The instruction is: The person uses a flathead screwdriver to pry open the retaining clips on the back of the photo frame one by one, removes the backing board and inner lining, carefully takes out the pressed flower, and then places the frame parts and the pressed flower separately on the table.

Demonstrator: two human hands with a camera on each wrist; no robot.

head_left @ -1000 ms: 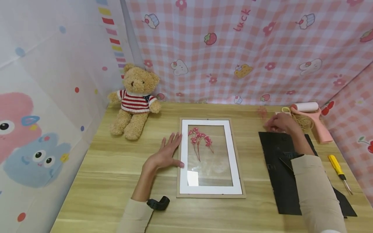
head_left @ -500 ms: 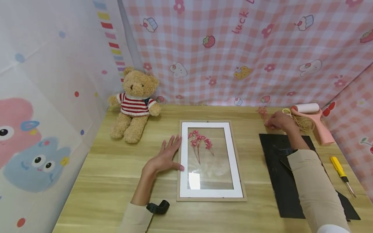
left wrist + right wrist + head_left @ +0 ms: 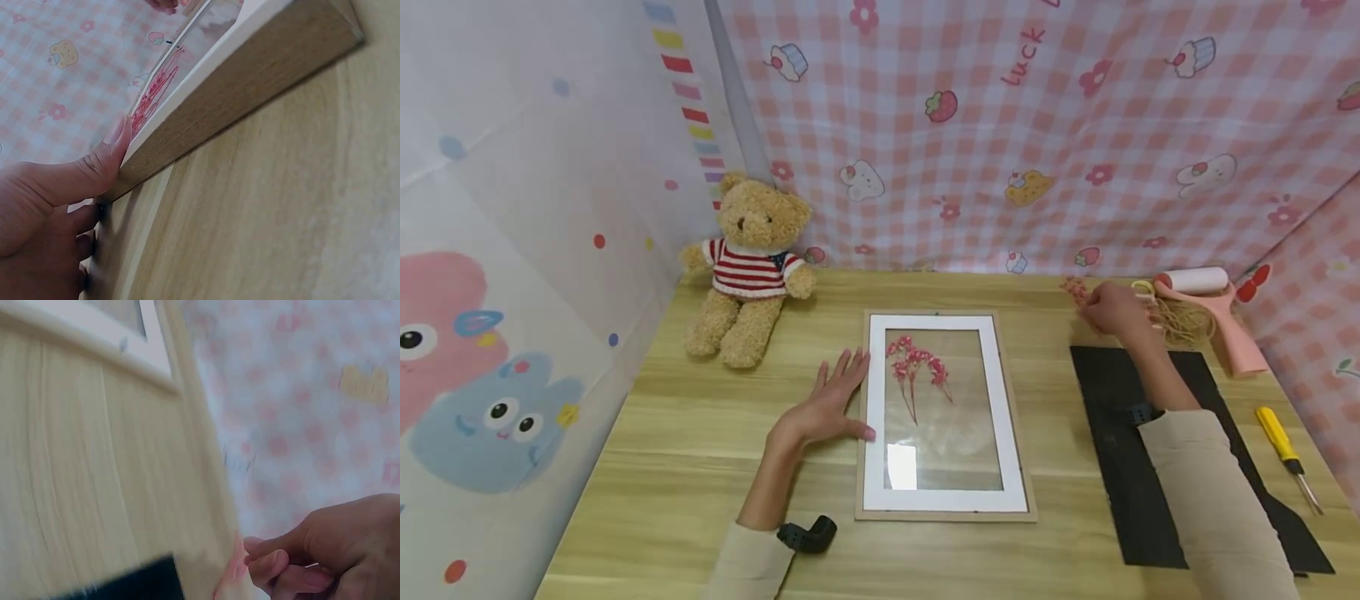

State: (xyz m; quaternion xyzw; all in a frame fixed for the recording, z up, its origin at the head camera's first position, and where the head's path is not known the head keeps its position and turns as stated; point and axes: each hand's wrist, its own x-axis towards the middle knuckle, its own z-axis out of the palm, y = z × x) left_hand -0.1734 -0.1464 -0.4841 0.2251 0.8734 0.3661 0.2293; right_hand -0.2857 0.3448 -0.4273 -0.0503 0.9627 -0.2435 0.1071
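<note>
Along the left side of a wooden picture frame [image 3: 1021, 467] [image 3: 206, 100] lies my left hand [image 3: 822, 410] [image 3: 47, 219], fingers spread, its thumb touching the rim. The frame lies flat, with a white inner border, and pink dried flowers [image 3: 917, 364] [image 3: 153, 94] show inside its upper left part. At the back right my right hand [image 3: 1116, 312] [image 3: 337, 556] has curled fingers, the thumb and forefinger pinching a second pink dried sprig [image 3: 1075, 288] [image 3: 235, 565]. Its stems are mostly hidden by the hand.
A black board [image 3: 1138, 492] [image 3: 140, 584] lies under my right forearm. Behind and beside it are twine [image 3: 1183, 321], a white roll [image 3: 1197, 279] with a pink handle [image 3: 1232, 337], and a yellow screwdriver [image 3: 1276, 433]. A teddy bear [image 3: 748, 271] sits at the back left.
My right hand has shifted a little left and back, closer to the flower heads of the second sprig. My left hand keeps its place on the frame.
</note>
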